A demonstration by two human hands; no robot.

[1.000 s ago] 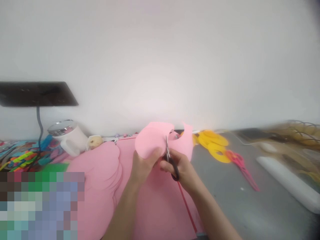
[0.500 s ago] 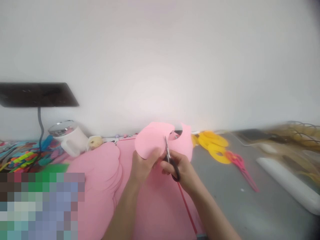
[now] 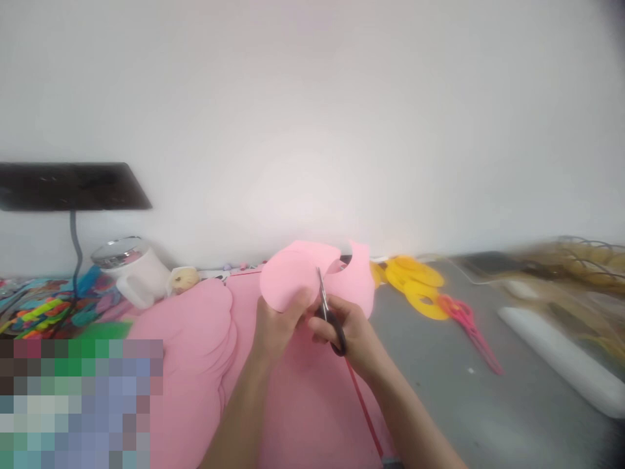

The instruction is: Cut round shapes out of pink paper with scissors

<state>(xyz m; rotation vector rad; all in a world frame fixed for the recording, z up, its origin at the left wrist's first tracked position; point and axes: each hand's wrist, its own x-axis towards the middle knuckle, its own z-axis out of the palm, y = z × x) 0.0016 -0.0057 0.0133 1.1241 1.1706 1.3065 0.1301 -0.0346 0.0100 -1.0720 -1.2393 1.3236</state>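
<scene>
My left hand (image 3: 280,322) pinches a pink sheet (image 3: 288,273), paper or thin foam, with the thumb lying on its face. The sheet has a rounded outline and is partly cut, with a curved offcut (image 3: 354,280) standing out to the right. My right hand (image 3: 344,326) is closed round the black handles of a pair of scissors (image 3: 332,326). The blades point up and away, lying against the sheet's right side. Beneath both hands spreads a large pink sheet (image 3: 312,417) with a red line along its right. The fingers behind the sheet are hidden.
Cut pink scalloped pieces (image 3: 190,339) are stacked at the left. Behind them stand a white mug (image 3: 144,277) and a dark screen (image 3: 73,187) on a stand. To the right lie yellow rings (image 3: 415,280), pink scissors (image 3: 471,332) and a long white object (image 3: 561,361).
The view has shifted very slightly, so everything sits a little further left. My hands, the scissors and the cut sheet keep nearly the same pose, the scissors tilting slightly more to the left.
</scene>
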